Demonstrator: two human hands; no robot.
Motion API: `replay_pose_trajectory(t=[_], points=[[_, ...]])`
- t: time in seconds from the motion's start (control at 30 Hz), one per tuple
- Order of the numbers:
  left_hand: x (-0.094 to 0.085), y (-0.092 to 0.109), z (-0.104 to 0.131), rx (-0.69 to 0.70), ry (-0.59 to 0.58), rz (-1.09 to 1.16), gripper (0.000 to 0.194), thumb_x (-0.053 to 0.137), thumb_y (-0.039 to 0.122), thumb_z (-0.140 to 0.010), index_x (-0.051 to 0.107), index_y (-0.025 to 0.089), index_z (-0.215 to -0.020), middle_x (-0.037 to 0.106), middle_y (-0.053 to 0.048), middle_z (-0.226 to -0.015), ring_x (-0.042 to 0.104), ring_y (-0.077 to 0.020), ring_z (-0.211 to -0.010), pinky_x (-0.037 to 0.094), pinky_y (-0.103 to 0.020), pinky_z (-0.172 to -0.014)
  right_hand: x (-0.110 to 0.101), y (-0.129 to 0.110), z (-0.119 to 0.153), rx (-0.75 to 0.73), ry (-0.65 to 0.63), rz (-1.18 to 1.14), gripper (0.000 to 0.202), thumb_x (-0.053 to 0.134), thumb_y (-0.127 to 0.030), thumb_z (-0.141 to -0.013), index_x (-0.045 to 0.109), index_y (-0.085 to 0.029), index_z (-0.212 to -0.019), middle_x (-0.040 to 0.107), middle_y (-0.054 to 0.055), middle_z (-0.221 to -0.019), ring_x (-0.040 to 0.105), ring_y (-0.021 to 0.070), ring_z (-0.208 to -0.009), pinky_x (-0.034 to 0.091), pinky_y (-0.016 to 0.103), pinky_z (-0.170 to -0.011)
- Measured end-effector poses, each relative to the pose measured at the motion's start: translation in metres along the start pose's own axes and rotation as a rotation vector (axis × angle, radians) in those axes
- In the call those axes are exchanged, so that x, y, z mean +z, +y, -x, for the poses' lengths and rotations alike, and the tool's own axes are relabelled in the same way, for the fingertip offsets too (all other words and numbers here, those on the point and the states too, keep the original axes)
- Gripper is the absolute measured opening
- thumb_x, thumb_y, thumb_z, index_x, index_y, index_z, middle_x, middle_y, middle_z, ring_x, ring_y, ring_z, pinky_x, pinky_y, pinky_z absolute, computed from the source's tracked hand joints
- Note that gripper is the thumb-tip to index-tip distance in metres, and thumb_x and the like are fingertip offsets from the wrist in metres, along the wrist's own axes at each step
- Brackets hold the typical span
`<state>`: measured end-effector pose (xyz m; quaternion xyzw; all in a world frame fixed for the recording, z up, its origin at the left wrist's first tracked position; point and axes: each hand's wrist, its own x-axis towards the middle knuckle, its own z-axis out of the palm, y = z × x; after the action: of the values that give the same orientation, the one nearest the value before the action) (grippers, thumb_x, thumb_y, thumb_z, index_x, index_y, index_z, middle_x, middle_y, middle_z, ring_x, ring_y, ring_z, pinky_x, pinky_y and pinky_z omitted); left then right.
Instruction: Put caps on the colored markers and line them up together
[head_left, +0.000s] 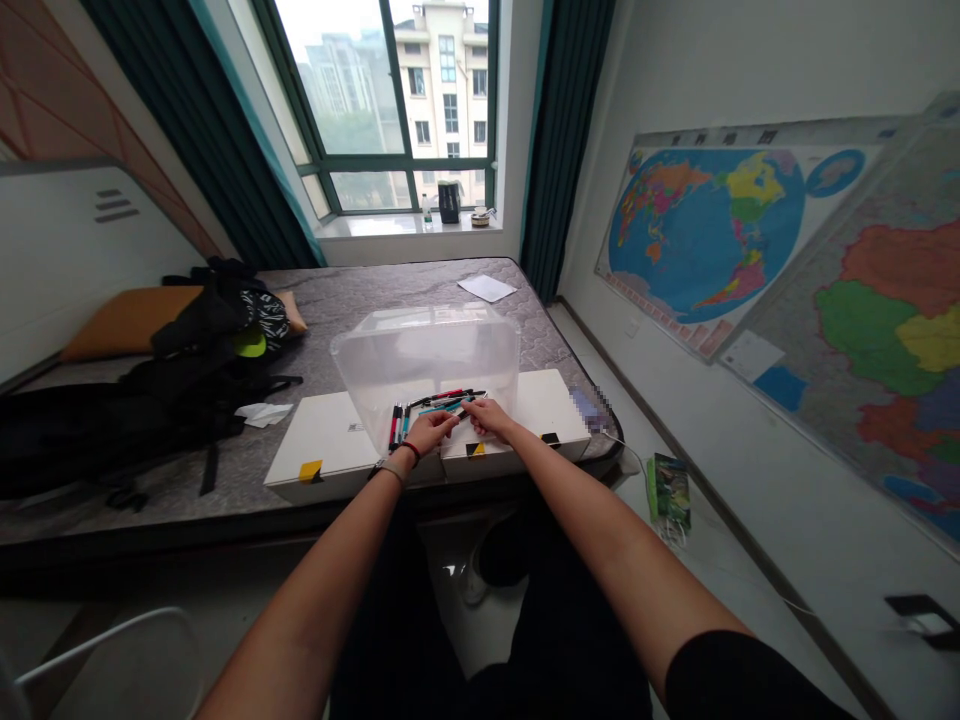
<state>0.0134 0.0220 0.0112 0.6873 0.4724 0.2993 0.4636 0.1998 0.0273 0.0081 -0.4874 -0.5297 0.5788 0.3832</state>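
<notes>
Both my arms reach forward to a flat white box (330, 445) lying on a grey mattress. My left hand (429, 432) and my right hand (487, 415) meet over it and together pinch a thin pen (457, 410) between their fingertips. Several more pens, red, black and teal, lie on the box: a row (397, 425) just left of my left hand and a loose bunch (446, 399) beyond my fingers. A clear plastic tub (427, 350) stands right behind the pens. A red band and a watch are on my left wrist.
Black bags and clothes (150, 400) and an orange cushion (120, 320) cover the mattress's left side. A sheet of paper (487, 288) lies at its far end. Wall maps (750, 250) hang on the right. A white chair (112, 660) is at lower left.
</notes>
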Motion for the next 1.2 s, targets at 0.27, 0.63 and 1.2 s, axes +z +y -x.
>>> replay_pose_trajectory(t=[0.27, 0.63, 1.2], points=[[0.0008, -0.0043, -0.0025, -0.033, 0.017, 0.072, 0.042, 0.064, 0.058, -0.072, 0.063, 0.016, -0.078, 0.058, 0.000, -0.061, 0.049, -0.0095, -0.049, 0.042, -0.021, -0.045, -0.0010, 0.0012, 0.0001, -0.017, 0.029, -0.045, 0.035, 0.059, -0.049, -0.083, 0.047, -0.019, -0.068, 0.047, -0.006, -0.047, 0.046, 0.0079, -0.036, 0.032, 0.018, -0.034], [0.0019, 0.0024, 0.0014, -0.032, 0.044, 0.069, 0.040, 0.067, 0.055, -0.070, 0.064, 0.015, -0.078, 0.060, 0.000, -0.060, 0.050, -0.0092, -0.048, 0.042, -0.021, -0.046, 0.0036, 0.0021, 0.0015, -0.095, 0.161, 0.102, 0.039, 0.058, -0.047, -0.084, 0.048, -0.019, -0.060, 0.043, -0.006, -0.041, 0.043, 0.0081, -0.033, 0.028, 0.019, -0.034], [0.0042, -0.0014, -0.0019, -0.029, 0.066, 0.099, 0.042, 0.071, 0.054, -0.067, 0.065, 0.014, -0.079, 0.061, 0.000, -0.061, 0.052, -0.0090, -0.049, 0.043, -0.020, -0.045, -0.0021, 0.0006, 0.0040, -0.075, 0.063, -0.024, 0.021, 0.054, -0.028, -0.085, 0.044, -0.020, -0.068, 0.041, -0.008, -0.040, 0.042, 0.0080, -0.033, 0.029, 0.017, -0.033]])
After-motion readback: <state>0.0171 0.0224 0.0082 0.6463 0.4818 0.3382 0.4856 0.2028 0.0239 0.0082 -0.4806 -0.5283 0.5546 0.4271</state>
